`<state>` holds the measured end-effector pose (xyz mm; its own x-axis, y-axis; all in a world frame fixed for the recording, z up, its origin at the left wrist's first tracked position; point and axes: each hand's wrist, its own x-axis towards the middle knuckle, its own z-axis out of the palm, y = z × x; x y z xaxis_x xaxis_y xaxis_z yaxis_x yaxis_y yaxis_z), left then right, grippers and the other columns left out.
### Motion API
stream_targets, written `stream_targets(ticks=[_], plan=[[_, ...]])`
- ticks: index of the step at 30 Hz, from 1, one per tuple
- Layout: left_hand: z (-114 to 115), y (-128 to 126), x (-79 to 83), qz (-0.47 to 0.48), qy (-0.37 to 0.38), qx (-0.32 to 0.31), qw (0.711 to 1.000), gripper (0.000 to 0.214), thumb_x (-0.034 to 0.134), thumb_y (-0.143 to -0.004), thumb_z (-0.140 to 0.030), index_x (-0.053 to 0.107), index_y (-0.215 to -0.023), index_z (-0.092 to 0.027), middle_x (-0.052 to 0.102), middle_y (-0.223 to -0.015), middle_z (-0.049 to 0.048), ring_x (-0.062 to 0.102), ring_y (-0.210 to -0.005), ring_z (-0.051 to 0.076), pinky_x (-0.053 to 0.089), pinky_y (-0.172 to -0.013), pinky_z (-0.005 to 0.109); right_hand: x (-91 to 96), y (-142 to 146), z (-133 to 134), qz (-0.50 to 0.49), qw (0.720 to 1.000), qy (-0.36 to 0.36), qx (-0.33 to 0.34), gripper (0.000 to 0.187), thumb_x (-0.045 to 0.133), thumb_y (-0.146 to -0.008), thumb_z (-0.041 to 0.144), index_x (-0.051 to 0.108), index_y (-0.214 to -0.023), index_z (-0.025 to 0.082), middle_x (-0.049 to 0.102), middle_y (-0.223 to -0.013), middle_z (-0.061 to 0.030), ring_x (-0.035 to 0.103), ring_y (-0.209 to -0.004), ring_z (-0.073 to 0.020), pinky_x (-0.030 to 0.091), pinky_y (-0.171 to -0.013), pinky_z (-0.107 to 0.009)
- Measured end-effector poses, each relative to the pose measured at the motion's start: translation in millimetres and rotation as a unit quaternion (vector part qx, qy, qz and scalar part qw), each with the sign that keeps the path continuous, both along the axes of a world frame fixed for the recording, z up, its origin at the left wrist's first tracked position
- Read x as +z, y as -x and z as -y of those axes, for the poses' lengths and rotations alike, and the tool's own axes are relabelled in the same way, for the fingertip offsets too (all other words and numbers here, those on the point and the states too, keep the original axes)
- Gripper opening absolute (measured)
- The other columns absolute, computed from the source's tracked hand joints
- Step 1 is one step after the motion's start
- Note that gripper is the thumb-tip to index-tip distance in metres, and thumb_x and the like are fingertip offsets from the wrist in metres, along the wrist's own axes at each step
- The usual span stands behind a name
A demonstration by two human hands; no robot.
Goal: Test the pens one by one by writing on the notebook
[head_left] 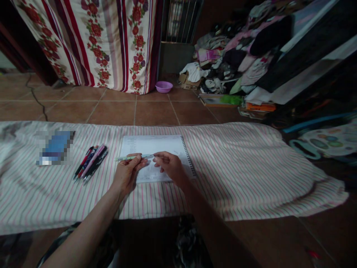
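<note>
My left hand (128, 169) is closed round a pale green pen (145, 156), held nearly level with its tip end toward the right. Thumb and fingers of my right hand (170, 165) are pinched together at that tip end; any small part between them is too small to make out. Both hands are above a spiral notebook (156, 143), which lies open with writing on its page and its coil on the right side. Left of the hands, several pens (90, 163) lie side by side in a bundle, with black, red and pink barrels among them.
A striped cloth (237, 167) covers the low surface under the notebook. A blurred-out blue phone-like object (55, 147) lies at the left. Beyond are a tiled floor (117, 108), a flowered curtain (111, 44), a purple basin (164, 87) and piled clothes (231, 56).
</note>
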<state>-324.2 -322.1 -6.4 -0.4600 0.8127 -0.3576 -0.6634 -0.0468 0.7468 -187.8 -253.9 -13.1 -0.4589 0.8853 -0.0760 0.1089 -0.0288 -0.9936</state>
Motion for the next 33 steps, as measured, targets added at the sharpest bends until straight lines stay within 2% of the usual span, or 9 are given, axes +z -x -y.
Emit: stream_targets(ticks=[7,12,22,33], plan=[[1.2,-3.6,0.4,0.025,-0.007,-0.005,1.000,0.007,0.059,-0.074,0.000,0.064,-0.075,-0.006,0.066,-0.064,0.0063,0.067,-0.059,0.013,0.057,-0.061,0.019,5.6,3.0,0.7,-0.037,0.997,0.061,-0.030,0.022,0.061,-0.068,0.036,0.062,-0.078,0.017,0.068,-0.072,-0.0035,0.063,-0.061,-0.0128,0.041,-0.042,-0.019],[1.6,-5.9,-1.2,0.026,-0.007,-0.013,1.000,0.006,0.062,-0.073,-0.001,0.064,-0.075,-0.006,0.067,-0.064,0.0066,0.066,-0.059,0.013,0.056,-0.062,0.019,6.9,4.9,1.4,-0.051,0.995,0.087,-0.023,0.021,0.063,-0.066,0.035,0.064,-0.077,0.017,0.068,-0.071,-0.0028,0.063,-0.060,-0.0120,0.041,-0.044,-0.020],[2.4,-7.3,-3.7,0.020,-0.009,-0.019,1.000,0.008,0.068,-0.068,-0.004,0.064,-0.075,-0.007,0.067,-0.064,0.0052,0.066,-0.060,0.013,0.056,-0.063,0.020,5.6,4.8,0.6,-0.043,0.996,0.076,-0.038,0.017,0.064,-0.066,0.033,0.063,-0.072,0.016,0.069,-0.065,-0.0028,0.060,-0.053,-0.0108,0.041,-0.044,-0.020],[2.1,-5.7,-0.4,0.024,0.004,-0.001,1.000,0.007,0.062,-0.072,0.000,0.064,-0.072,-0.006,0.065,-0.064,0.0051,0.066,-0.059,0.013,0.058,-0.063,0.021,7.1,-1.9,-4.3,-0.036,0.996,0.069,-0.050,0.018,0.063,-0.066,0.034,0.063,-0.072,0.017,0.069,-0.067,-0.0032,0.061,-0.056,-0.0115,0.040,-0.045,-0.020]])
